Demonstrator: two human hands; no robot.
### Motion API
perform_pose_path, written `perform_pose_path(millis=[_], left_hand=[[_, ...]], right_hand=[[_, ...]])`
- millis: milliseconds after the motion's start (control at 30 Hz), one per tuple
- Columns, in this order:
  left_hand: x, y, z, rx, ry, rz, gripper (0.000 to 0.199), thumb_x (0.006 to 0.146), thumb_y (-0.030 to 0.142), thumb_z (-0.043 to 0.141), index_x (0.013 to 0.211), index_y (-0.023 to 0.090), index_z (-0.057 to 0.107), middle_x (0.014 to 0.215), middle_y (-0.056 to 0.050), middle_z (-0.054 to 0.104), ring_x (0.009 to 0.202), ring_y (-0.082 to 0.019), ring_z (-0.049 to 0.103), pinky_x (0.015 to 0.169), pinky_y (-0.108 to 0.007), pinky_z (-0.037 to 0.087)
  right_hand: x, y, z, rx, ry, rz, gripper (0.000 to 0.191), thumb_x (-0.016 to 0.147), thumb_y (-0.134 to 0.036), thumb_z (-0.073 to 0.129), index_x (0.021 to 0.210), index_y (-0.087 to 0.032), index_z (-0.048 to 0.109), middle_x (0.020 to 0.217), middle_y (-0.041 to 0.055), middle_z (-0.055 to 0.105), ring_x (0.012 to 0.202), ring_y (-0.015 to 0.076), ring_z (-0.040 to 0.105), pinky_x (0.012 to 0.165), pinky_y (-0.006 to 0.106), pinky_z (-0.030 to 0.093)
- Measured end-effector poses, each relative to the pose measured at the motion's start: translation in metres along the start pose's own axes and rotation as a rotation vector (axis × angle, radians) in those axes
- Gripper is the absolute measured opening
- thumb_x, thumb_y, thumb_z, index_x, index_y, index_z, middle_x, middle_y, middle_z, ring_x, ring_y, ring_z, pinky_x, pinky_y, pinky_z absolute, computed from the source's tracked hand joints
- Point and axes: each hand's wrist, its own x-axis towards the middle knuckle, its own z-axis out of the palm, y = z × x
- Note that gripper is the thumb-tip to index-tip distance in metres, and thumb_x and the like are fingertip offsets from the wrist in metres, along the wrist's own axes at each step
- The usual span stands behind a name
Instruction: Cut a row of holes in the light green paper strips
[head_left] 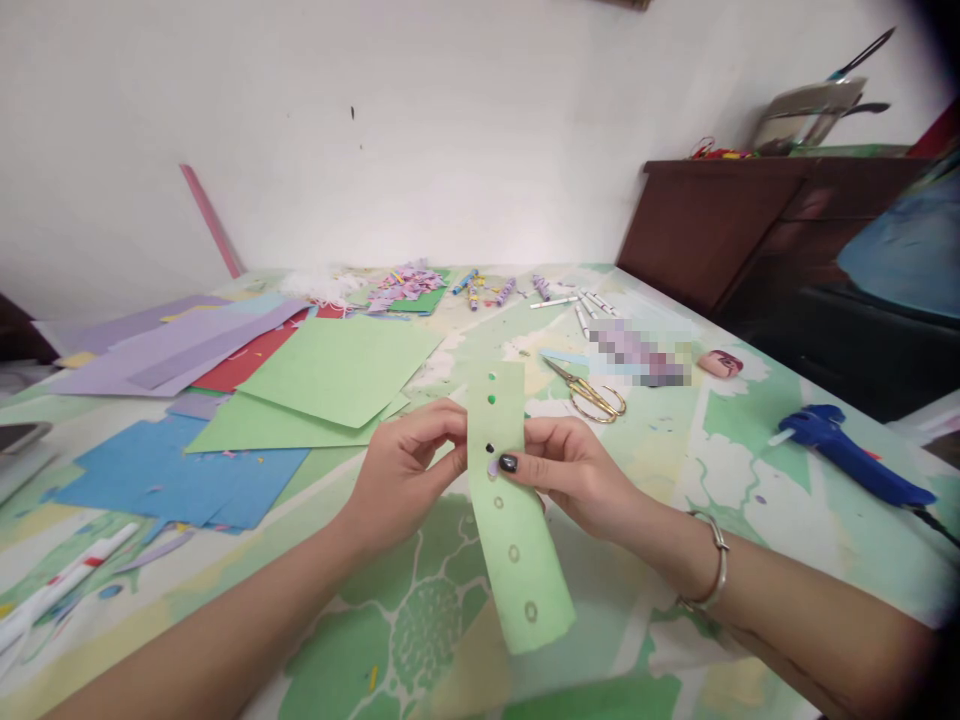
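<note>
Right hand (577,475) is clamping green paper strip (517,520) above worktop (637,600)
Thumb is pressing the front beside a purple dot (493,467); left hand (409,460) is touching the left edge, fingers curled, tips hiding behind — can't tell if it's gripping.

You are looking at gold-handled scissors (576,382) lying on the flowery tablecloth (427,640). A blue glue gun (855,455) is resting over on the right. White markers (554,303) are lying farther back. Blue paper (187,470) is lying on the left, near big green sheets (345,370), and purple sheets (180,350) are partly covering red paper (259,360). A brown desk (705,210) is standing by the white wall (450,120).
</note>
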Motion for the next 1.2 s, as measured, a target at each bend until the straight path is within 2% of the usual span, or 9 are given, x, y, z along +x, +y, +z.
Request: perform_pose_path(millis=[267,567,700,833,967,1133,1200], left_hand=[[-0.001,0.000,0.000,0.020,-0.029,-0.051,0.004,0.081,0.022,0.064,0.083,0.020,0.068,0.079,-0.002,0.059,0.075,-0.014,0.056,0.069,-0.027,0.048],[0.000,-0.003,-0.001,-0.075,-0.075,-0.142,0.009,0.082,0.026,0.065,0.087,0.019,0.067,0.082,-0.003,0.064,0.074,-0.014,0.059,0.068,-0.028,0.049],[0.002,-0.004,-0.002,-0.114,-0.076,-0.174,0.008,0.082,0.027,0.064,0.082,0.019,0.065,0.082,-0.002,0.063,0.075,-0.013,0.058,0.069,-0.026,0.047],[0.003,-0.006,-0.005,-0.131,-0.014,-0.198,0.006,0.083,0.024,0.064,0.080,0.019,0.064,0.078,0.001,0.060,0.075,-0.011,0.054,0.071,-0.023,0.043],[0.005,-0.007,-0.006,-0.149,0.038,-0.228,0.004,0.085,0.023,0.061,0.082,0.020,0.063,0.076,0.002,0.058,0.073,-0.011,0.051,0.070,-0.023,0.041],[0.004,-0.002,-0.004,-0.209,0.018,-0.226,0.021,0.088,0.032,0.056,0.073,0.018,0.059,0.072,0.000,0.055,0.071,-0.012,0.049,0.068,-0.025,0.040],[0.004,-0.001,-0.002,-0.241,0.004,-0.226,0.020,0.086,0.034,0.059,0.074,0.018,0.059,0.073,0.000,0.056,0.070,-0.012,0.050,0.067,-0.026,0.041]], right_hand=[[0.001,0.001,-0.001,0.014,-0.018,-0.013,0.015,0.077,-0.022,0.070,0.088,-0.012,0.073,0.062,-0.0001,0.062,0.046,0.0038,0.047,0.038,0.014,0.035],[0.001,0.003,0.000,-0.001,-0.012,-0.041,0.015,0.077,-0.023,0.070,0.088,-0.013,0.072,0.068,0.0018,0.066,0.050,0.0058,0.053,0.041,0.015,0.038],[0.000,0.001,0.000,-0.003,0.044,-0.071,0.014,0.076,-0.024,0.071,0.085,-0.013,0.072,0.064,0.0003,0.063,0.049,0.0063,0.050,0.042,0.017,0.037],[0.000,-0.003,-0.003,-0.040,0.106,-0.131,0.011,0.074,-0.024,0.073,0.078,-0.013,0.072,0.057,-0.0008,0.061,0.046,0.0062,0.047,0.042,0.018,0.036],[0.000,-0.005,-0.004,-0.085,0.101,-0.162,0.009,0.078,-0.024,0.069,0.081,-0.015,0.073,0.060,-0.0002,0.064,0.047,0.0072,0.051,0.043,0.019,0.041],[-0.002,-0.007,0.000,-0.110,0.089,-0.184,0.010,0.079,-0.021,0.067,0.086,-0.016,0.073,0.064,0.0002,0.066,0.052,0.0088,0.058,0.046,0.019,0.047],[-0.002,-0.007,0.001,-0.117,0.088,-0.182,0.010,0.079,-0.021,0.068,0.086,-0.016,0.072,0.067,0.0009,0.068,0.056,0.0098,0.061,0.048,0.019,0.049]])
